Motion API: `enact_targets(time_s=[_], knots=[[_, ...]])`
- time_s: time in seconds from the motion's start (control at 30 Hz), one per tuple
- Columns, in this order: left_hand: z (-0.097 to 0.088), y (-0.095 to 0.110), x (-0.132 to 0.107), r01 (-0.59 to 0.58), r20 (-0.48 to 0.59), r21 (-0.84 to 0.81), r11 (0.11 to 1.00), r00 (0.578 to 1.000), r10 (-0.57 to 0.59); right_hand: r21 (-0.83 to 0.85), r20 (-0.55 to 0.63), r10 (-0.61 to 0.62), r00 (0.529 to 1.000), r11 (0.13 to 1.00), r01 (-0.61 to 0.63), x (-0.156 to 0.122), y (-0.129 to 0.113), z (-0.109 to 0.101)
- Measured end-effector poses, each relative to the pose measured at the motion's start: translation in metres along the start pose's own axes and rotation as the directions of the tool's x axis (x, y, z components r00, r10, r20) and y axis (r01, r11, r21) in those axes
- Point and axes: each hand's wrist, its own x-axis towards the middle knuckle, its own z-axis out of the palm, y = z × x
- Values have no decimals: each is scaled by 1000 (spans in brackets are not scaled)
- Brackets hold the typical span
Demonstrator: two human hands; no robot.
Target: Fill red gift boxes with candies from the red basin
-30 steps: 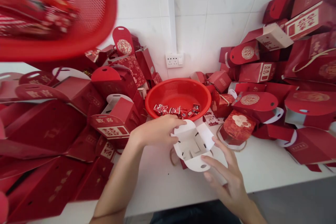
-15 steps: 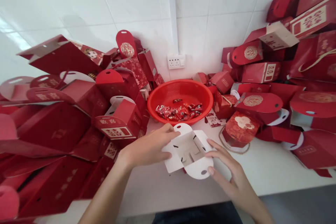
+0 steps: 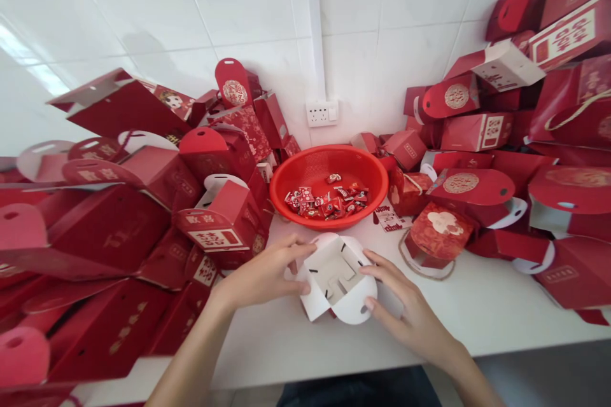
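Observation:
A small folding gift box (image 3: 357, 306) stands on the white table in front of me, its top open and its white inner flaps facing me. Slots show in the flaps, and its bottom inside is interlocked white card. My left hand (image 3: 273, 272) holds the left flaps between thumb and fingers. On the other side, my right hand (image 3: 405, 308) has its fingers on the right flap and its thumb at the rounded front flap. Just behind the box sits a red plastic basket (image 3: 329, 154) with several wrapped candies (image 3: 334, 206) in it.
Piles of red gift boxes (image 3: 109, 229) crowd the left side, with more red boxes (image 3: 470, 191) stacked at right. A corded patterned box (image 3: 442, 235) stands right of my hands, near a printed card (image 3: 389, 216). A wall socket (image 3: 322, 113) is behind the basket.
The gift box has shifted slightly left, and its flaps are raised more inward. My hands have moved with it, the right one leftward. One candy in the basket appears further up.

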Motion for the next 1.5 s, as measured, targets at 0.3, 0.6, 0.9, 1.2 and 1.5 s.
enact_targets(time_s=[0.3, 0.6, 0.9, 1.2, 1.5], knots=[[-13, -3, 5, -66, -115, 54, 996, 991, 72, -18, -63, -49, 997, 999, 48, 21, 4, -11], [-41, -7, 43, -128, -319, -23, 991, 941, 114, 270, -266, 11, 964, 961, 64, 92, 0, -31], [-64, -22, 174, 53, -139, 279, 959, 990, -15, 593, -335, 362, 870, 799, -104, 204, 37, -18], [-72, -55, 247, 147, -146, 351, 925, 984, -101, 605, -397, 373, 838, 793, -66, 215, 60, -3], [-60, -76, 265, 239, -244, 199, 950, 951, -188, 619, -372, 396, 840, 780, -93, 219, 68, 3]])
